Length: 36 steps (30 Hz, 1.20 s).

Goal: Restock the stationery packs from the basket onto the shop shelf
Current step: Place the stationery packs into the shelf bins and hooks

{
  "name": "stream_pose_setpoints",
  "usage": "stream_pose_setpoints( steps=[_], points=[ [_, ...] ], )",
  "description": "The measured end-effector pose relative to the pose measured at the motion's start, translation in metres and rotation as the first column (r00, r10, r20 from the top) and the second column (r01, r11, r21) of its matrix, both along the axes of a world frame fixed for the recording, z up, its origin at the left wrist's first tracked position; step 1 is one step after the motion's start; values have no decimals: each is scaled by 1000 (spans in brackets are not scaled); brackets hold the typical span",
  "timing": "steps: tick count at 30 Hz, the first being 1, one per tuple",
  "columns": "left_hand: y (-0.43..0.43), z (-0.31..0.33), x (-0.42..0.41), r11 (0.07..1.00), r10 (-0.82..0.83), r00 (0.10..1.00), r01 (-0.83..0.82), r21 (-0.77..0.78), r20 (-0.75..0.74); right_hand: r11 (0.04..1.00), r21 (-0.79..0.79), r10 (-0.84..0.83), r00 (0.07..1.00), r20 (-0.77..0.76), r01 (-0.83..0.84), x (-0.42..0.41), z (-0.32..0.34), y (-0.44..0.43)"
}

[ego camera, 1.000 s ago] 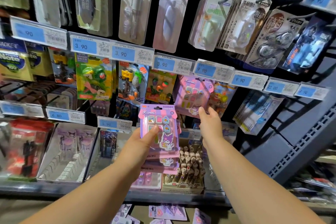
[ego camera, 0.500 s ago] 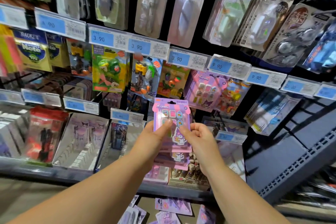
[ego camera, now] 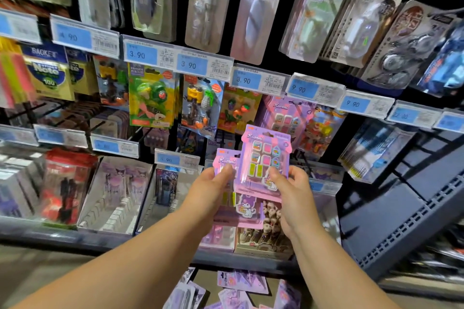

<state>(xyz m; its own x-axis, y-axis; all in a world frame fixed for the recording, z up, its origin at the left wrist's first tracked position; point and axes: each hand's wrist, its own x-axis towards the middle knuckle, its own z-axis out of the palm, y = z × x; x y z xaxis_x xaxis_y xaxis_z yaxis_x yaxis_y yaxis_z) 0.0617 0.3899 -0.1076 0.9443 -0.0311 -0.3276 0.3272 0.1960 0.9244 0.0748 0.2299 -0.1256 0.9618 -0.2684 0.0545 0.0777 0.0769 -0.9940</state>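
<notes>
Purple pack [ego camera: 265, 155] — edge in right hand [ego camera: 296, 198]

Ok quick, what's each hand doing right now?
Left hand: holding the stack of pink-purple card blister packs.
Right hand: pinching the front pink-purple card blister pack.

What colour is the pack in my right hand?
Pink and purple blister pack, seen in head view.

- A pack [ego camera: 265, 155] in the right hand [ego camera: 293, 193] sits in front of, and slightly right of, the stack of packs [ego camera: 244, 208] in the left hand [ego camera: 208, 190].
- Hanging packs [ego camera: 283, 118] are behind and above both, under a price tag [ego camera: 303, 88].
- Loose packs [ego camera: 241, 282] lie below the shelf [ego camera: 75, 236].
</notes>
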Motion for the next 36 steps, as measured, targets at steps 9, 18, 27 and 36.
stream_pose_setpoints(
  steps=[9, 18, 27, 36],
  points=[
    [1, -6, 5, 998, 66, 998, -66, -21, -8, 982, 142, -149, 978, 147, 128, 17, 23, -23],
    [2, -6, 4, 996, 74, 996, -72, -46, 42, 973, 155, -199, 963, 180, 172, 38, 30, -21],
    [1, -2, 6, 996, 86, 995, -86, -4, 55, 955, 122, -289, 944, 157, 272, 53, 25, -22],
    [2, -7, 5, 996, 79, 995, -76, -34, 68, 885, -101, -456, 890, 3, 454, 72, 25, -17]
  ],
)
